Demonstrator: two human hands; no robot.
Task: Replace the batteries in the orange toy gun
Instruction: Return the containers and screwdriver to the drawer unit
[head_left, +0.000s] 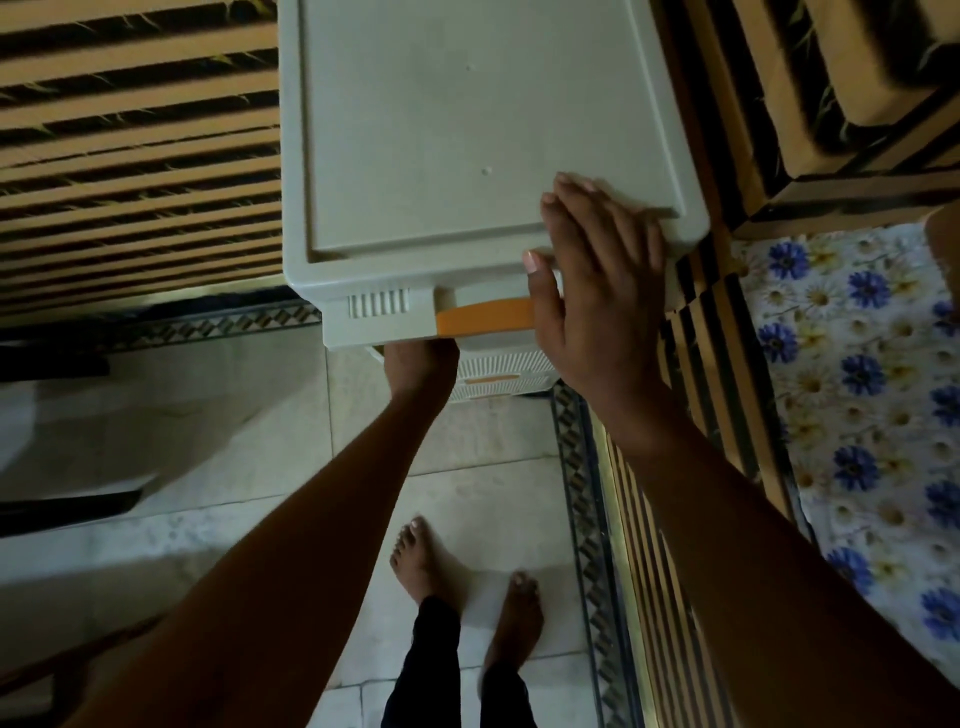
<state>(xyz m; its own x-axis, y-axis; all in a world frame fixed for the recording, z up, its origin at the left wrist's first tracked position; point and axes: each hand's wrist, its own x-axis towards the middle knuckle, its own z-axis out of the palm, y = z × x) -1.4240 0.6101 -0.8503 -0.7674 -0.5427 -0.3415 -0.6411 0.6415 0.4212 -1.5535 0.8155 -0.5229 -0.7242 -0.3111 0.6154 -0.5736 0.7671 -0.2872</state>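
Since neither the orange toy gun nor batteries are in sight, the task seems barely begun, with every step left. The right hand lies flat, fingers straight, on the near right corner of the smooth, boxy plastic drawer unit. The left hand reaches under the top drawer beside its orange handle; its fingers are hidden, so I cannot tell its grip.

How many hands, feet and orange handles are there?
Hands: 2, left hand and right hand
Feet: 2, left foot and right foot
Orange handles: 2, upper handle and lower handle
Total: 6
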